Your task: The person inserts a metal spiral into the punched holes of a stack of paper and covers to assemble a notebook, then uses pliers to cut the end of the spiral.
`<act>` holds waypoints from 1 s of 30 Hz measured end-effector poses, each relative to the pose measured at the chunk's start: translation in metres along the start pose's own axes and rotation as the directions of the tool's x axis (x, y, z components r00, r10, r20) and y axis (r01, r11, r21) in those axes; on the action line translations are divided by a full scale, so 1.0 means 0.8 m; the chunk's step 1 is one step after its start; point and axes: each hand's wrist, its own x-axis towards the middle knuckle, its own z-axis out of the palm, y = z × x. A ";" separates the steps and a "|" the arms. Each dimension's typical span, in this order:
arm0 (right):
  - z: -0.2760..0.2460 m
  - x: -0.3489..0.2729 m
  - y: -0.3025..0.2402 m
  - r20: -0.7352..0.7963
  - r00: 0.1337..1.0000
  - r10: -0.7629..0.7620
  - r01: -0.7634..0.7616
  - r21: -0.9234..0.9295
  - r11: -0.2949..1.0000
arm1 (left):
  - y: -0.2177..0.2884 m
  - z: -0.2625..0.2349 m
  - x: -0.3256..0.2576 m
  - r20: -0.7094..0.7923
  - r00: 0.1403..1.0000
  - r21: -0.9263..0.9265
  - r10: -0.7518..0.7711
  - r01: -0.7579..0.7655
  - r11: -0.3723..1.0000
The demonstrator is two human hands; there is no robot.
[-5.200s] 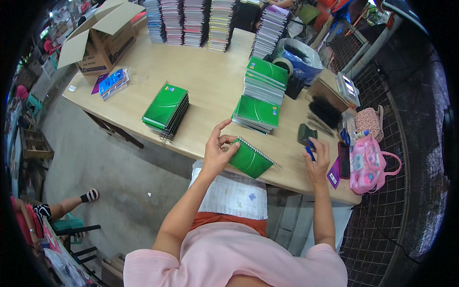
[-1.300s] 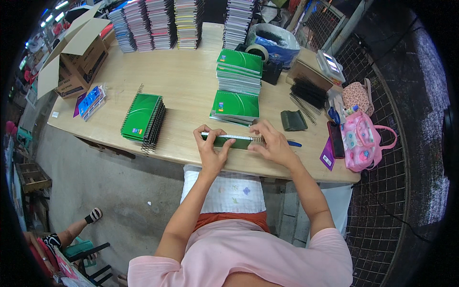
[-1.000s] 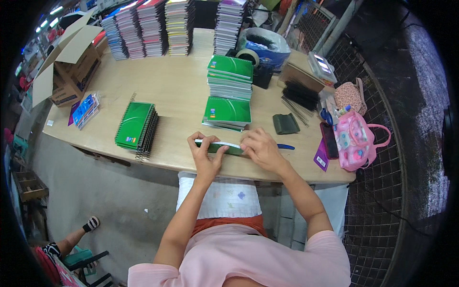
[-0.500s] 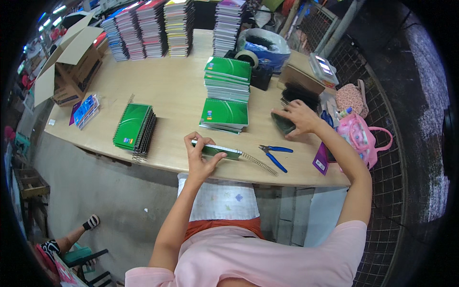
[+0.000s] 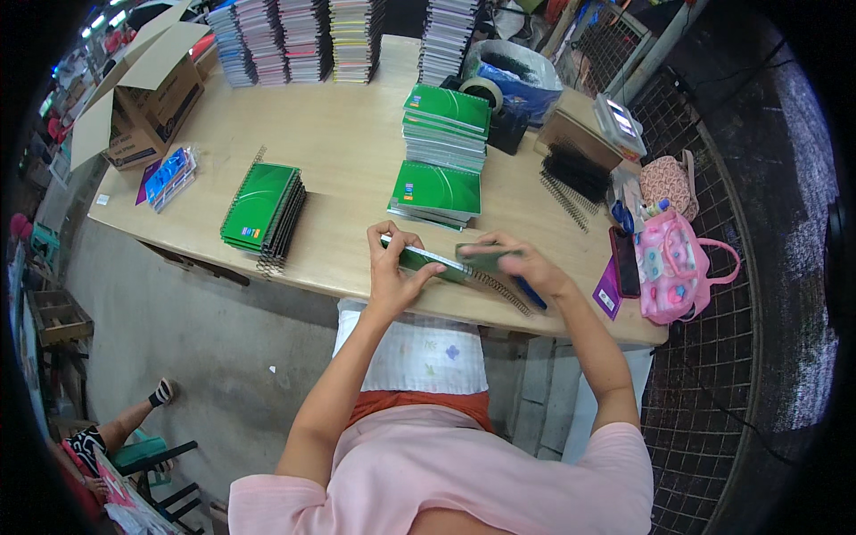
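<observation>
Green notebook (image 5: 426,261): centre frame, near tabletop (image 5: 348,134) front edge. Left hand (image 5: 392,272) fingers pinching its left end; right hand (image 5: 522,263) closed around dark green object (image 5: 481,259) at its spiral side.

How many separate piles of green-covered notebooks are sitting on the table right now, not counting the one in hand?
3: a spiral-bound pile on the left, a low pile ahead of the hands, and a taller stack right behind it. Others may be hidden.

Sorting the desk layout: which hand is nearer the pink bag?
Right. The right hand is beside the pink bag; the left hand is farther left, on the green notebook.
</observation>
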 end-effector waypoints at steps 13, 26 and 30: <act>0.020 0.034 -0.001 0.038 0.993 -0.110 0.117 -0.289 0.950 | -0.008 0.001 -0.003 0.002 1.000 0.000 0.023 -0.023 1.000; 0.027 0.039 -0.017 -0.007 0.996 0.093 -0.089 -0.376 0.922 | 0.001 0.014 -0.008 0.036 0.999 -0.057 0.032 -0.030 0.998; 0.026 0.030 -0.019 -0.037 0.995 0.092 -0.075 0.312 0.947 | 0.005 0.015 -0.010 0.063 0.998 -0.050 0.009 -0.006 0.999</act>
